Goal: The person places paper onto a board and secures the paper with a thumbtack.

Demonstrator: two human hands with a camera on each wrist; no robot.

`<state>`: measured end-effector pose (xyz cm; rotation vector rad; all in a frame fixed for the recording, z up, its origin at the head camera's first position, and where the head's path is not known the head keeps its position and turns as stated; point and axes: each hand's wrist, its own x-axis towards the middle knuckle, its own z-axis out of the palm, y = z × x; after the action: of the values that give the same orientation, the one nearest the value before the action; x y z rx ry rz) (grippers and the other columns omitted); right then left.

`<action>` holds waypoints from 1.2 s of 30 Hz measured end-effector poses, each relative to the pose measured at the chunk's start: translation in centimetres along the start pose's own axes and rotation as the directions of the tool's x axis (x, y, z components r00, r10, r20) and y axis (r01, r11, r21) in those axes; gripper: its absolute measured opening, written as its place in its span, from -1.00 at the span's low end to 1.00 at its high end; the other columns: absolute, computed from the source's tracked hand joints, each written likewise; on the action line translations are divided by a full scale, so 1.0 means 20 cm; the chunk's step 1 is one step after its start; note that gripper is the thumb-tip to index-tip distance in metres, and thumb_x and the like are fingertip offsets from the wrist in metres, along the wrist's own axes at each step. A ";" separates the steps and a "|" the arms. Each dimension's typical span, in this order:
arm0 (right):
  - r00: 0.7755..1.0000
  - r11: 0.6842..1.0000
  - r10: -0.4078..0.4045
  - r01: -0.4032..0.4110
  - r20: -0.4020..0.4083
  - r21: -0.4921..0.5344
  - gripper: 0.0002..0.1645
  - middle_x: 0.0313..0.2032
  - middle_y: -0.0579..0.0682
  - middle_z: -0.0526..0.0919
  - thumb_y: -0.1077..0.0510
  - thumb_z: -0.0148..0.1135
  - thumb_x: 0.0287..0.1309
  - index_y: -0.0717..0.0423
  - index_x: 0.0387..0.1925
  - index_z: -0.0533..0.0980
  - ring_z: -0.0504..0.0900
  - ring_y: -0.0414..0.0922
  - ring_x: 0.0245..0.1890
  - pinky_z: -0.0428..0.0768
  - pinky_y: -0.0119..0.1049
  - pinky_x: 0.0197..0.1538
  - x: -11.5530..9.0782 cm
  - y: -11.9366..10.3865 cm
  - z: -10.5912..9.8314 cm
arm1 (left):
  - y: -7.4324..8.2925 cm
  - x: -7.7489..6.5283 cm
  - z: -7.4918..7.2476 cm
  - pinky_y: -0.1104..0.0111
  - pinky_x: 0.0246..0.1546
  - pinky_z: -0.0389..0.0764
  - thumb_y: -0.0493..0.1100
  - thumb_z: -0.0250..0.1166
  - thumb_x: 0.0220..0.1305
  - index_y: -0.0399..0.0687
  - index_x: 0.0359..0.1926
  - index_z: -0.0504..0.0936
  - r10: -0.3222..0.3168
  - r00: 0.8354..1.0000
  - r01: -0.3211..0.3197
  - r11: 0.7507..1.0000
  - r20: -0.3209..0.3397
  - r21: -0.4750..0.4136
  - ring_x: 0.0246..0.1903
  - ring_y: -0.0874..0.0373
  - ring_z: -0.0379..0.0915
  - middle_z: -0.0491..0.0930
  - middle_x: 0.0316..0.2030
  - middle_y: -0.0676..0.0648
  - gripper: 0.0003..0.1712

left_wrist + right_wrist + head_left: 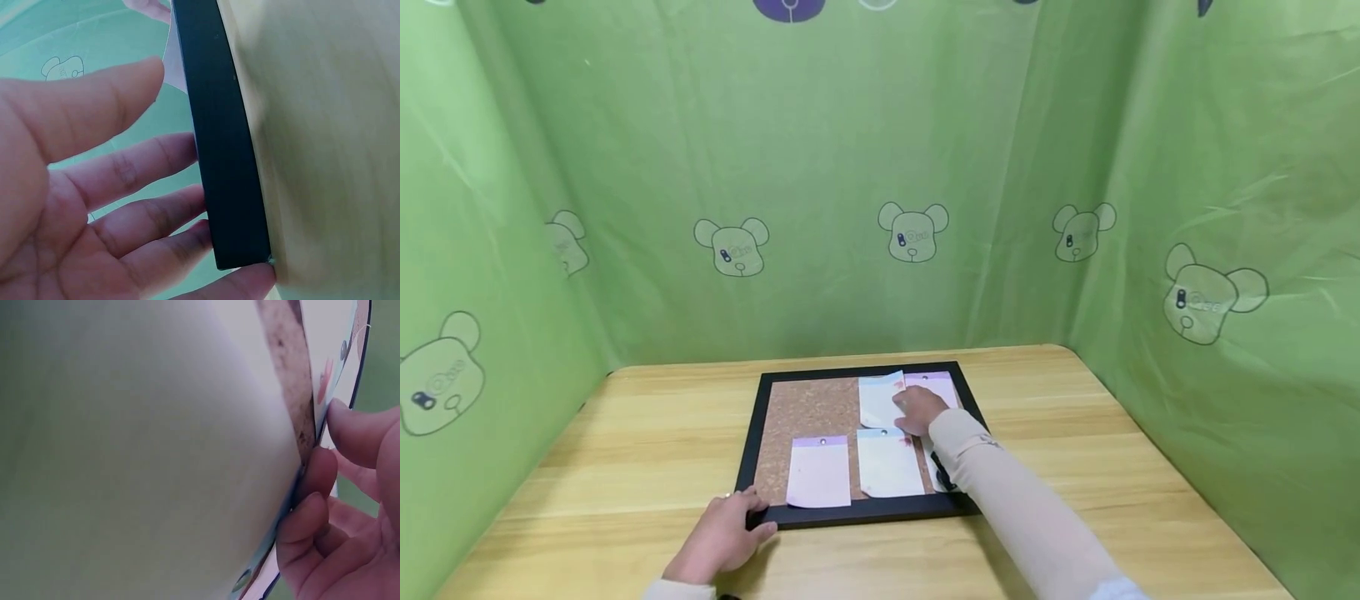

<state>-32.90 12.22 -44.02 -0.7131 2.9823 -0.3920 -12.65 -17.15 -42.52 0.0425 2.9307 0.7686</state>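
Observation:
A cork board (811, 408) with a black frame (865, 510) lies on the table and bears several paper notes. My left hand (721, 533) rests at its near left corner; the fingertips (181, 147) touch the black edge, the thumb apart from it. At the upper middle, a white note (878, 402) with a pale blue top band overlaps the far frame edge. My right hand (919, 410) holds this note by its right side with curled fingers. In the right wrist view the thumb (356, 434) lies near another note's edge; the fingertips' exact contact is partly hidden.
A pink note (820, 473) and a white note (887, 465) hang from round pins in the near row. A pink-purple note (934, 385) is at the upper right, and another is partly under the right sleeve. Green curtains (850, 167) surround the wooden table (1075, 433).

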 end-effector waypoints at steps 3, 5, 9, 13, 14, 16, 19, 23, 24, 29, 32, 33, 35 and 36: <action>1.000 0.998 0.027 -0.026 -0.008 0.057 -0.52 0.08 0.28 0.52 0.17 0.38 0.06 0.21 0.05 0.57 0.46 0.19 0.13 0.41 0.02 0.23 0.00 0.01 0.00 | 0.00 0.00 0.00 -0.21 0.14 0.32 -0.09 0.40 0.17 -0.25 -0.05 0.68 0.001 1.000 -0.001 1.000 -0.002 0.004 0.15 -0.46 0.29 0.44 0.17 -0.39 -0.61; 1.000 0.998 0.005 -0.003 -0.030 0.064 -0.57 0.03 0.27 0.54 0.16 0.40 0.04 0.19 -0.01 0.60 0.49 0.18 0.08 0.46 0.01 0.17 -0.01 0.02 0.00 | 0.00 0.00 0.00 -0.21 0.14 0.33 -0.09 0.40 0.17 -0.25 -0.05 0.68 0.002 1.000 -0.002 1.000 -0.005 0.004 0.14 -0.45 0.29 0.45 0.17 -0.39 -0.61; 1.000 0.996 0.002 0.000 -0.021 0.093 -0.59 0.02 0.21 0.59 0.16 0.40 0.06 0.17 -0.01 0.61 0.50 0.17 0.10 0.44 -0.01 0.20 0.00 0.03 0.02 | -0.01 0.00 0.01 -0.20 0.14 0.34 -0.09 0.40 0.17 -0.25 -0.06 0.68 0.007 1.000 -0.007 1.000 -0.009 0.004 0.14 -0.45 0.30 0.45 0.17 -0.39 -0.62; 0.999 0.994 0.022 -0.025 0.028 0.110 -0.52 0.14 0.17 0.55 0.14 0.34 0.14 0.18 0.10 0.56 0.41 0.16 0.23 0.31 -0.01 0.31 0.01 0.04 0.04 | -0.02 0.00 0.01 -0.21 0.14 0.33 -0.08 0.40 0.17 -0.24 -0.05 0.68 0.011 1.000 -0.012 1.000 -0.006 -0.003 0.14 -0.45 0.30 0.45 0.18 -0.38 -0.61; 0.999 0.995 0.019 -0.022 0.036 0.101 -0.51 0.17 0.18 0.53 0.13 0.33 0.15 0.18 0.13 0.55 0.40 0.16 0.25 0.30 -0.01 0.32 0.01 0.04 0.04 | -0.02 -0.01 0.01 -0.20 0.15 0.33 -0.07 0.41 0.17 -0.24 -0.05 0.68 0.013 1.000 -0.013 1.000 -0.005 -0.016 0.15 -0.45 0.30 0.45 0.18 -0.37 -0.61; 0.998 0.997 0.014 -0.018 0.058 0.071 -0.47 0.21 0.17 0.49 0.10 0.29 0.21 0.18 0.19 0.50 0.36 0.14 0.28 0.27 -0.03 0.34 0.01 0.03 0.04 | -0.04 -0.01 -0.01 -0.20 0.13 0.35 -0.05 0.40 0.17 -0.21 -0.05 0.68 0.022 1.000 -0.023 0.999 -0.012 -0.048 0.13 -0.42 0.34 0.49 0.15 -0.35 -0.61; 0.998 0.999 0.003 -0.006 0.069 0.046 -0.45 0.25 0.19 0.45 0.09 0.25 0.25 0.19 0.23 0.47 0.32 0.14 0.31 0.26 -0.04 0.35 0.00 0.02 0.03 | -0.09 -0.01 -0.06 -0.20 0.09 0.39 -0.02 0.36 0.22 -0.19 -0.02 0.66 0.011 0.999 -0.017 0.992 -0.048 -0.126 0.09 -0.38 0.40 0.53 0.08 -0.36 -0.60; 0.998 0.998 0.000 -0.004 0.062 0.065 -0.45 0.26 0.24 0.42 0.10 0.25 0.24 0.23 0.23 0.46 0.30 0.17 0.32 0.24 -0.03 0.36 0.00 0.01 0.00 | -0.19 -0.02 -0.16 -0.23 0.03 0.43 -0.03 0.25 0.32 -0.24 0.09 0.58 -0.081 0.987 0.059 0.986 -0.138 -0.155 0.07 -0.40 0.40 0.50 0.05 -0.46 -0.56; 0.998 0.997 0.002 -0.006 0.061 0.071 -0.44 0.26 0.25 0.41 0.11 0.25 0.24 0.24 0.23 0.45 0.30 0.17 0.32 0.24 -0.03 0.36 0.00 0.01 0.00 | -0.21 -0.02 -0.18 -0.23 0.01 0.43 -0.03 0.23 0.34 -0.26 0.12 0.55 -0.109 0.982 0.086 0.986 -0.155 -0.146 0.06 -0.41 0.40 0.47 0.06 -0.49 -0.54; 0.997 0.991 0.048 -0.056 0.066 0.124 -0.45 0.25 0.24 0.43 0.12 0.27 0.23 0.23 0.22 0.47 0.32 0.15 0.30 0.26 -0.03 0.35 -0.01 0.00 -0.01 | -0.27 -0.01 -0.19 -0.31 0.06 0.34 -0.06 0.21 0.36 -0.31 0.17 0.49 -0.153 0.977 0.139 0.985 -0.148 -0.102 0.13 -0.50 0.28 0.38 0.15 -0.51 -0.51; 0.996 0.987 0.062 -0.071 0.067 0.142 -0.45 0.23 0.23 0.44 0.12 0.29 0.22 0.22 0.21 0.47 0.33 0.13 0.29 0.29 -0.04 0.34 -0.01 0.00 0.00 | -0.26 0.02 -0.15 -0.27 0.06 0.37 -0.10 0.27 0.30 -0.28 0.13 0.54 -0.100 0.986 0.087 0.991 -0.133 -0.097 0.07 -0.46 0.36 0.49 0.05 -0.48 -0.54; 0.996 0.987 0.059 -0.069 0.067 0.143 -0.45 0.23 0.23 0.44 0.12 0.28 0.22 0.22 0.21 0.47 0.34 0.13 0.29 0.29 -0.04 0.33 -0.01 0.00 0.00 | -0.25 0.02 -0.13 -0.21 0.02 0.43 -0.12 0.29 0.28 -0.26 0.11 0.56 -0.086 0.988 0.073 0.992 -0.127 -0.107 -0.02 -0.40 0.44 0.55 -0.06 -0.43 -0.56; 0.996 0.987 0.055 -0.065 0.068 0.148 -0.45 0.23 0.24 0.44 0.13 0.28 0.22 0.23 0.21 0.47 0.34 0.12 0.29 0.29 -0.05 0.34 -0.02 -0.01 -0.01 | -0.23 0.04 -0.11 -0.03 -0.13 0.54 -0.16 0.33 0.23 -0.22 0.08 0.60 -0.068 0.991 0.053 0.990 -0.112 -0.128 -0.24 -0.19 0.52 0.60 -0.29 -0.28 -0.59; 0.996 0.987 0.051 -0.061 0.068 0.149 -0.45 0.22 0.24 0.45 0.13 0.28 0.21 0.24 0.21 0.47 0.35 0.13 0.28 0.29 -0.04 0.33 -0.02 -0.01 -0.01 | -0.23 0.04 -0.10 0.04 -0.19 0.54 -0.17 0.35 0.22 -0.21 0.06 0.62 -0.059 0.993 0.044 0.990 -0.107 -0.134 -0.31 -0.08 0.51 0.60 -0.35 -0.20 -0.60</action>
<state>-32.46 12.26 -43.84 -0.6133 2.8668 -0.5730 -13.71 -21.97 -43.15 -0.0893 2.9625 0.9837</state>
